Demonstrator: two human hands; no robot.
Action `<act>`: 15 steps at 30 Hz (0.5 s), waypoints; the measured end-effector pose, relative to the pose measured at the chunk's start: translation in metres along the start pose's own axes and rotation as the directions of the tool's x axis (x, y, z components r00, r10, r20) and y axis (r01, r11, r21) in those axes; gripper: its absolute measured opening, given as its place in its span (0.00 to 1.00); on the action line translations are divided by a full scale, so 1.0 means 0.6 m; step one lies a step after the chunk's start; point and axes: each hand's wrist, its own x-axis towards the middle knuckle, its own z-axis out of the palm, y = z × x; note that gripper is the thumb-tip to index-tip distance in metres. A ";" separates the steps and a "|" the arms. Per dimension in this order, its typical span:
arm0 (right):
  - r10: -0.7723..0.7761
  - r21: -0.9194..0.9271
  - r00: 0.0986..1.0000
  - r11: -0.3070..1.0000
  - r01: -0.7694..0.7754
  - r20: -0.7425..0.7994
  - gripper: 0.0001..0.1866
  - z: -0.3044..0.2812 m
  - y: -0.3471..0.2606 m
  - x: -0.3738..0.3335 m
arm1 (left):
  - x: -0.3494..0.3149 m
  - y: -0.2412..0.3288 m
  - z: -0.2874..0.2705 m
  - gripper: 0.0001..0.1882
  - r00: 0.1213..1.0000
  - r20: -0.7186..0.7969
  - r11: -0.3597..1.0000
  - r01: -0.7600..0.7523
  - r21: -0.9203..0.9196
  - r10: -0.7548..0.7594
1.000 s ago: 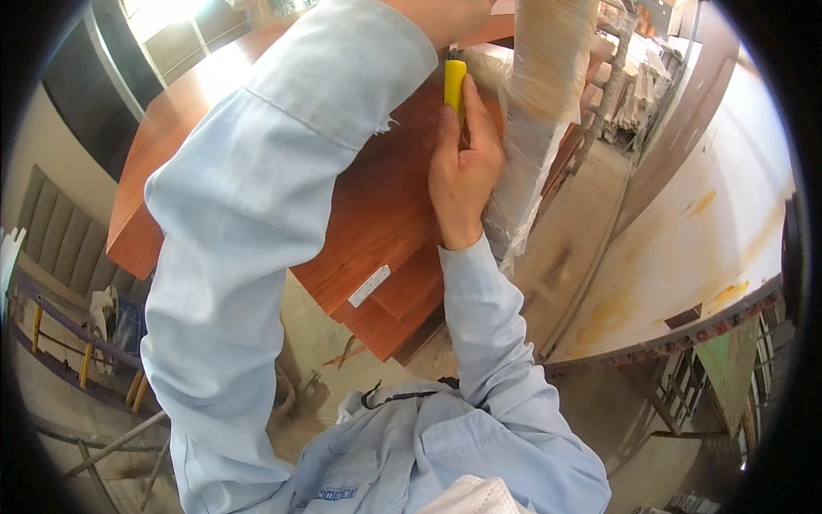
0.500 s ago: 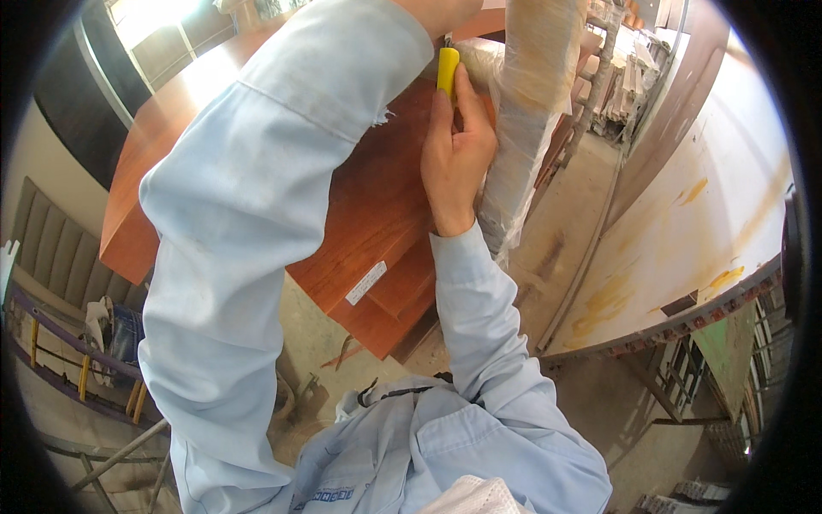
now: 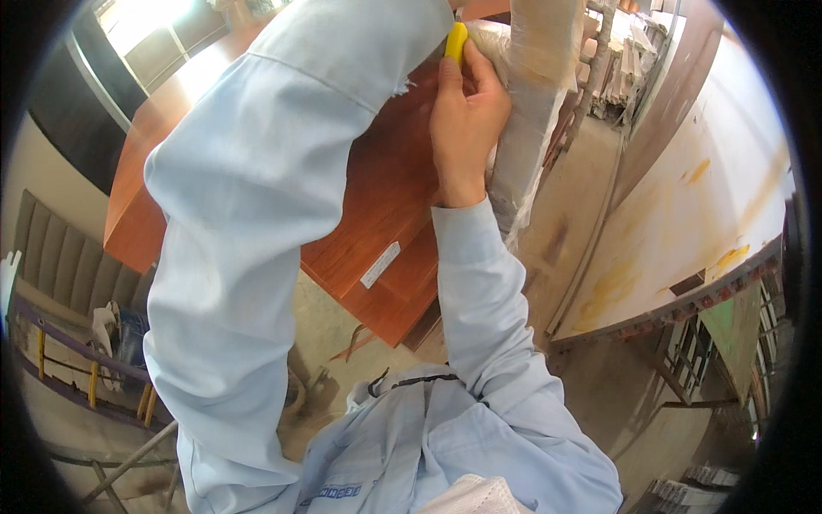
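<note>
Yellow plastic-handled tool (image 3: 456,41) sat at the top of the head view, the right hand (image 3: 465,120) closed around it against a plastic-wrapped column (image 3: 535,103), above reddish-brown wooden panels (image 3: 377,206). Left hand's grip lay out of view.

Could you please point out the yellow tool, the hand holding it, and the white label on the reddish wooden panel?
yellow tool (image 3: 456,41), head view, on its visible yellow handle above the fingers.
right hand (image 3: 467,120), head view, on the back of the hand.
white label (image 3: 380,265), head view, on the strip's middle.

A furniture workshop: stacked wood panels (image 3: 377,197) (reddish veneer), dusty concrete floor (image 3: 565,231).
</note>
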 end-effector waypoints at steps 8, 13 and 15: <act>0.211 0.313 0.975 0.924 -0.220 0.062 0.19 0.002 -0.044 -0.001 | 0.008 0.010 -0.003 0.10 0.999 -0.041 0.998 -0.029 -0.059 0.026; -0.002 0.015 0.972 1.000 -0.001 0.235 0.20 -0.112 -0.059 -0.112 | 0.011 0.017 -0.019 0.09 0.991 -0.111 0.995 -0.085 -0.047 0.080; -0.037 -0.099 0.965 0.993 0.065 0.259 0.22 -0.187 -0.068 -0.162 | 0.007 0.023 -0.032 0.08 0.984 -0.146 0.993 -0.112 -0.043 0.105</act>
